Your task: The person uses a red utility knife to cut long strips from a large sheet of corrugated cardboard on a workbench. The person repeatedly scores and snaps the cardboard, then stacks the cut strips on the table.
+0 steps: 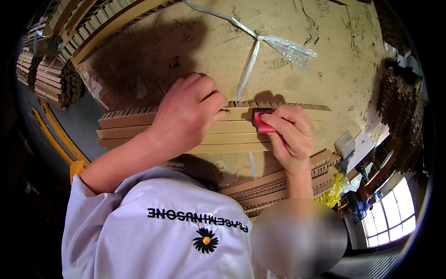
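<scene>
Right, here in the head view we have two bare hands at work over a stack of cardboard strips, which lies left to right across a worn brown board. The right hand is on the stack's right half, thumb and fingers clamped on a red tool with a dark edge on its left side, and that tool sits right against the strips! Over to the left hand: it's above the middle of the stack, fingers curled and bunched close together, thumb by the index finger; whether they pinch anything, I cannot tell. Beyond the stack, a clear plastic strap is knotted on the board, one length leading to the strips' far edge, and a pale piece of strap shows on the near side too. Near right, more cardboard strips lie by the right forearm, with a yellow plastic bag just beside them. Far left, there's a tied cardboard bundle, and yellow bars nearer on that side. Near right again, a bright window; nearest of all, the person's white shirt.
</scene>
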Available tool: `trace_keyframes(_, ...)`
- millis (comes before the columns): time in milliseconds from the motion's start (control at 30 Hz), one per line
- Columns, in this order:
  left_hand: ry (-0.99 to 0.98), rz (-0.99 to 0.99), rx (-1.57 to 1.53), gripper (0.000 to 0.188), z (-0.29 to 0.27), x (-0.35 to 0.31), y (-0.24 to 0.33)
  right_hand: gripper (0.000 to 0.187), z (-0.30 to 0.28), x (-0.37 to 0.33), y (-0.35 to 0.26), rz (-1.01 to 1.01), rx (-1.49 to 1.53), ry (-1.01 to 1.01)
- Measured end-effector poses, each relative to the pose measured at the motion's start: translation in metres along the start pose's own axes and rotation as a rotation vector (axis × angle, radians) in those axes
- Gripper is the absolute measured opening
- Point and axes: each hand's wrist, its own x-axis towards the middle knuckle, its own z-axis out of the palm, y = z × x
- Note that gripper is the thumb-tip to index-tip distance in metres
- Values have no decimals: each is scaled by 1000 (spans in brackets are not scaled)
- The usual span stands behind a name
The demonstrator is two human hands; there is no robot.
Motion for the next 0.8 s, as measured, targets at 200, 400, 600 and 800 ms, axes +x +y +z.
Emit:
trace_keyframes(200,4,-9,23,22,3,1,-2,37,-2,1,1,62,8,-34)
trace_keyframes(400,17,-18,22,19,7,1,-2,34,-7,5,1,51,5,-76)
trace_keyframes(600,33,-6,19,18,8,0,-3,33,-6,7,3,28,-16,-87)
trace_keyframes(800,48,21,27,16,8,3,-2,24,-11,5,-1,114,53,-74)
